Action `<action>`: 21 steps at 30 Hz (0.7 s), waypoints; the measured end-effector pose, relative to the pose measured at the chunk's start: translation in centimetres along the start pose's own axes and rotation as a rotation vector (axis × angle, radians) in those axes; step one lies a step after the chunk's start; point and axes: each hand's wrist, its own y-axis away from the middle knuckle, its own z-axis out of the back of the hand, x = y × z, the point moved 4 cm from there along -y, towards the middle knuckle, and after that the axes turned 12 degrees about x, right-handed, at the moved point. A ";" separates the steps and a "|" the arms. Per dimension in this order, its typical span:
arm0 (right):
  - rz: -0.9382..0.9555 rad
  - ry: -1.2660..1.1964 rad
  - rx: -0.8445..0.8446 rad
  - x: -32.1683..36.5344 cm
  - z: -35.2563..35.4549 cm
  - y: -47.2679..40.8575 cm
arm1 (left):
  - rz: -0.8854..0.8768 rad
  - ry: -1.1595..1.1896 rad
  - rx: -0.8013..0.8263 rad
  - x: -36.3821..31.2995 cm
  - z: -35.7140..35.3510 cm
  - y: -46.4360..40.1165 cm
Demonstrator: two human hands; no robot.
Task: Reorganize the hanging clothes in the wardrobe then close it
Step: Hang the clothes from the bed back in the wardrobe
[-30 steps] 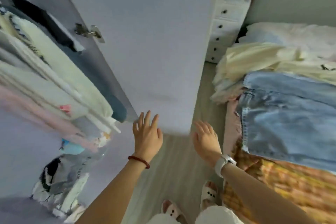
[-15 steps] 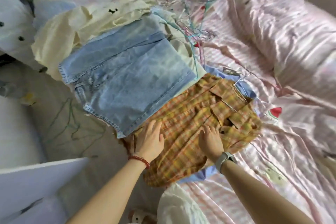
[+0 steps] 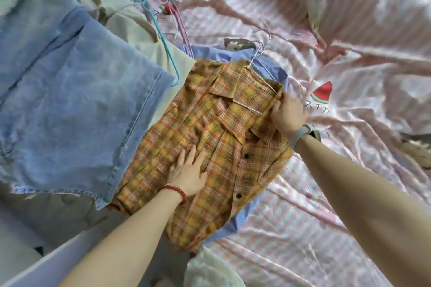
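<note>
Since before, right hand (image 3: 288, 113) slid to three o'clock, pinching plaid shirt (image 3: 217, 137); left hand (image 3: 187, 171) presses flat, fingers spread. Lifting could slip the shirt off its hanger (image 3: 257, 53).

Only one readable mark: short dark characters (image 3: 317, 106), looks like Japanese katakana, roughly "スイカ", printed on the pink striped bedsheet (image 3: 303, 228) directly under a red watermelon slice graphic (image 3: 323, 93), at about 3 o'clock from the plaid shirt (image 3: 221, 137) collar. Strokes soft, reading not certain. A second red print (image 3: 166, 10) sits on the sheet at 12 o'clock among the hangers, with faint marks beside it, too blurred to read. No brand tags, labels or numbers legible on the clothes or the wrist band.
</note>
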 end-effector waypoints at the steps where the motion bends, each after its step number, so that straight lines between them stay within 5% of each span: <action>1: -0.011 -0.024 -0.011 0.0 0.0 -0.2 | 0.002 -0.005 0.023 0.1 0.1 -0.1; 5: -0.038 -0.185 -0.052 -0.2 -0.4 0.7 | -0.033 0.052 -0.069 0.0 1.9 -0.2; 9: -0.078 -0.196 -0.063 -1.6 -0.8 4.9 | -0.165 0.189 -0.557 -2.0 7.4 0.7; 12: -0.006 -0.179 -0.169 -3.8 -1.2 8.3 | -0.239 -0.036 -0.786 -5.0 12.0 1.5; 14: 0.036 -0.163 -0.212 -5.9 -1.6 10.0 | -0.204 -0.207 -0.709 -6.8 14.0 1.1; 17: 0.088 -0.128 -0.270 -8.1 -1.1 11.8 | -0.114 -0.369 -0.326 -8.1 13.9 -0.5; 19: 0.094 -0.100 -0.297 -9.0 -0.9 12.2 | -0.123 -0.334 -0.105 -8.5 12.7 -0.5; 21: 0.074 -0.087 -0.282 -9.4 -1.0 12.1 | -0.163 -0.268 -0.080 -8.4 11.3 0.5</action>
